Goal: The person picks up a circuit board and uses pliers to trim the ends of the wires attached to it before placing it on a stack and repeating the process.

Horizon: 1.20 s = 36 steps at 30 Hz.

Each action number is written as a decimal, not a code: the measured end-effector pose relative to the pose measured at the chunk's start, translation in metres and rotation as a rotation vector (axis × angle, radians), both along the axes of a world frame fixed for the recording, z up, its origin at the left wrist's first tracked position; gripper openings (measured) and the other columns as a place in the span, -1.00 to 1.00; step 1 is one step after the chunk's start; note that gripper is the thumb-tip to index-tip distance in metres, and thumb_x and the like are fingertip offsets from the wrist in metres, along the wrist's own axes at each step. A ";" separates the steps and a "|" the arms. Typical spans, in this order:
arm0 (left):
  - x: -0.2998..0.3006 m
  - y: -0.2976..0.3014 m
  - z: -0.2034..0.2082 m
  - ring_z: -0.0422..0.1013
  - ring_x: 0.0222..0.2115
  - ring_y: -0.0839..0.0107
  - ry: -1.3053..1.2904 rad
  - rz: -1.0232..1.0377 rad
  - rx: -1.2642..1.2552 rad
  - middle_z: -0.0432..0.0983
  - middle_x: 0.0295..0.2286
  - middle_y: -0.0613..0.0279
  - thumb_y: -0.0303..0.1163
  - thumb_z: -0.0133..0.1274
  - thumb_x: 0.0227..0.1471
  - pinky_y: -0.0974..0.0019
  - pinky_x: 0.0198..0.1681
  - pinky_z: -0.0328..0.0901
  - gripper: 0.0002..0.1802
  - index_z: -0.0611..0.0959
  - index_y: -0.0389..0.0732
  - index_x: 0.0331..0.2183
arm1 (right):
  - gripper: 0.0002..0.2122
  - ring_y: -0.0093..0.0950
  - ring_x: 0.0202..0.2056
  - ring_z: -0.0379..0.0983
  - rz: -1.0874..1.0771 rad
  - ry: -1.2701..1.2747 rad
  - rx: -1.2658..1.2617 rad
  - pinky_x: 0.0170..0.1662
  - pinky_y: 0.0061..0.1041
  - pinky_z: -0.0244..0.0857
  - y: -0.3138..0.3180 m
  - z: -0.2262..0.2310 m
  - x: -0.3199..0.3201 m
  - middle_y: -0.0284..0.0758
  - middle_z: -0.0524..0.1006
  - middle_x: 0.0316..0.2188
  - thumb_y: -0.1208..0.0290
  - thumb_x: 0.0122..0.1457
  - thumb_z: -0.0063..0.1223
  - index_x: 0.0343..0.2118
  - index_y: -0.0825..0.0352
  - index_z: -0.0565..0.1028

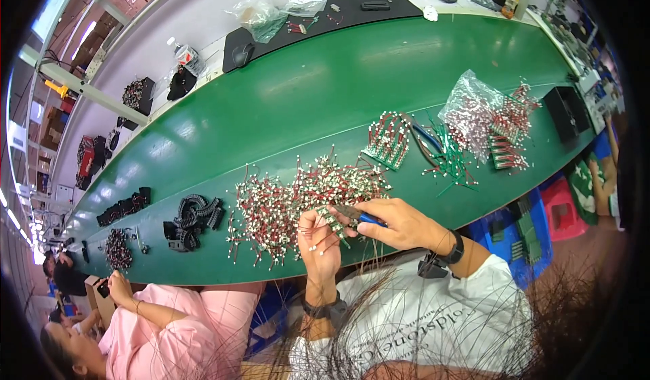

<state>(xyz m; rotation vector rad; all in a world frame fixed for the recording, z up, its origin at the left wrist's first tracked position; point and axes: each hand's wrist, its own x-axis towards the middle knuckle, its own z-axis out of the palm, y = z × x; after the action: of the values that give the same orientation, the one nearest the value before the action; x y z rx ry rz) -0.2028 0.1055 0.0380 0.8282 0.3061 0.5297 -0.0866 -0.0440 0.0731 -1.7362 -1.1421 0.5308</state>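
My left hand (319, 250) is closed on a small cluster of wired parts with white ends, partly hidden by its fingers. In my right hand (399, 223) are cutting pliers (350, 212) with dark jaws and blue handles, the jaws pointing left beside my left fingertips. Whether the jaws touch the parts I cannot tell. Both hands are at the table's near edge, in front of a large heap of small red-wired parts with white ends (271, 207).
Right of the heap are a board with red wires (389, 143), blue-handled pliers (426, 136), green wires (450, 160) and a clear plastic bag (467, 109). Black coiled strips (193, 217) lie left on the green table (325, 75). A co-worker in pink (176, 326) sits at left.
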 end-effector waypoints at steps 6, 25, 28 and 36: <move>-0.006 -0.004 -0.001 0.48 -0.42 0.36 0.028 0.054 0.156 0.47 -0.39 0.09 -0.42 -0.08 0.23 0.32 -0.44 0.45 -0.86 0.41 -0.29 -0.22 | -0.63 -0.09 -0.28 0.49 0.056 -0.043 -0.003 -0.23 -0.26 0.36 0.002 0.002 -0.001 -0.05 0.54 -0.31 0.24 0.21 0.03 -0.07 0.46 0.45; -0.012 -0.004 0.002 0.32 -0.60 0.46 0.052 -0.032 -0.181 0.43 -0.48 0.17 -0.42 -0.17 0.20 0.58 -0.76 0.09 -0.90 0.43 -0.21 -0.31 | -0.69 -0.12 -0.39 0.51 0.202 0.153 0.008 -0.33 -0.31 0.35 0.004 0.000 0.003 -0.04 0.56 -0.35 0.30 0.21 0.03 -0.07 0.38 0.50; -0.011 -0.003 0.002 0.33 -0.59 0.43 0.029 0.030 -0.194 0.43 -0.45 0.16 -0.41 -0.16 0.19 0.56 -0.76 0.10 -0.90 0.43 -0.19 -0.30 | -0.71 -0.14 -0.41 0.50 0.164 0.190 -0.087 -0.37 -0.32 0.33 0.002 0.004 0.006 -0.06 0.55 -0.41 0.30 0.20 0.04 -0.12 0.40 0.51; -0.013 0.010 -0.006 0.41 -0.50 0.40 0.010 0.147 0.103 0.46 -0.35 0.18 -0.36 -0.01 0.18 0.48 -0.66 0.24 -0.86 0.43 -0.16 -0.24 | -0.64 -0.07 -0.30 0.48 -0.218 -0.388 -0.176 -0.26 -0.20 0.36 0.007 0.008 0.019 -0.06 0.54 -0.35 0.16 0.16 0.05 -0.19 0.42 0.48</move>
<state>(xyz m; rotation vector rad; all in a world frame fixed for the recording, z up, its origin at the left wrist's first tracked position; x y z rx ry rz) -0.2153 0.1155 0.0323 0.9130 0.3523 0.6832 -0.0679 -0.0371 0.0814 -2.1507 -1.1751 0.1656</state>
